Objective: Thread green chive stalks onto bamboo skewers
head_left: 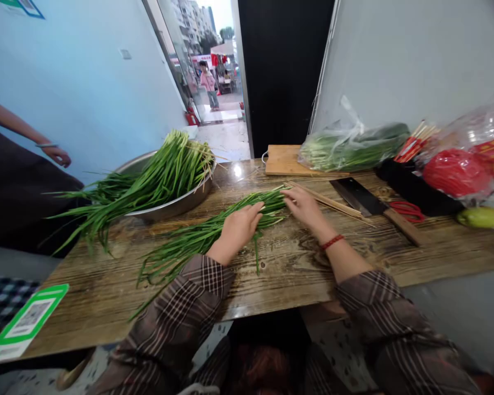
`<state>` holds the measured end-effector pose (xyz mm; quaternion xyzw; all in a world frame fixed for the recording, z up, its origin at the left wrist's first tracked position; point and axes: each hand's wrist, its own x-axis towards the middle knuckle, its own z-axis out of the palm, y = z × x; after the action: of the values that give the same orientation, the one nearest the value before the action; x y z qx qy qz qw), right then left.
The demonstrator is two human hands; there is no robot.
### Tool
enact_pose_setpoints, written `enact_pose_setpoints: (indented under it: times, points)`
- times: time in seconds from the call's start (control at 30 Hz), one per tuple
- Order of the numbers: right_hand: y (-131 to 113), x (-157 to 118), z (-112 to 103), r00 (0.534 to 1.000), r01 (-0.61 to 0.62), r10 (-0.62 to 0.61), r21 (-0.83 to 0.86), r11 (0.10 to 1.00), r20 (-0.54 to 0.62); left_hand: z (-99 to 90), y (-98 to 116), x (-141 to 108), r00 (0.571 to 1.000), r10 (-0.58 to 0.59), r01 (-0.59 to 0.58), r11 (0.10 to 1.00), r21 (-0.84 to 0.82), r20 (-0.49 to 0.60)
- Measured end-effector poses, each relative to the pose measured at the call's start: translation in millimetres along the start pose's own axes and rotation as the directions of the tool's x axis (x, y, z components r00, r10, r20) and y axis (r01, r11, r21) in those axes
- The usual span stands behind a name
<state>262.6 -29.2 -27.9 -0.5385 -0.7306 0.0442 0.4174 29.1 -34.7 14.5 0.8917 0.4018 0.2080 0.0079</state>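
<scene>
A loose bunch of garlic chives [206, 230] lies slantwise on the wooden table, with its pale cut ends toward the right. My left hand [239, 226] is laid over the bunch near those ends, its fingers and thumb curved about the stalks. At the tips of the stalks is my right hand [303, 207], fingers bent and apart, fingertips touching the ends. Just beyond my right hand lie thin bamboo skewers [333, 204]. More garlic chives [160, 170] are heaped in a metal basin [181, 206] at the back left, leaves hanging over its rim.
A cleaver [379, 208] lies right of my right hand, near red-handled scissors [407, 211]. Behind are a cutting board [283, 159], bagged greens [349, 148] and a red bundle in plastic [456, 173]. A QR-code card [28, 321] is front left. Another person's hand [57, 155] hangs beyond the basin.
</scene>
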Motion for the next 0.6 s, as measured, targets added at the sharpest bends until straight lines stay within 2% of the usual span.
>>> enact_pose_setpoints:
  times: [0.13, 0.23, 0.43, 0.6]
  points:
    - [45, 5, -26, 0.980, -0.193, 0.180, -0.195, 0.962, -0.086, 16.3, -14, -3, 0.997, -0.019, -0.006, 0.952, -0.307, -0.081]
    - [63, 3, -30, 0.959, -0.285, 0.265, -0.339, 0.897, -0.103, 24.1, -21, -4, 0.992, -0.017, -0.036, 0.914, -0.403, -0.126]
    - [61, -6, -29, 0.932, -0.240, 0.354, -0.595, 0.767, 0.079, 31.8, -27, -5, 0.988, -0.023, -0.048, 0.897, -0.439, -0.154]
    - [52, -6, -35, 0.894, -0.273, 0.440, -0.676, 0.685, 0.085, 32.5, -29, -4, 0.988, -0.014, -0.054, 0.899, -0.434, -0.153]
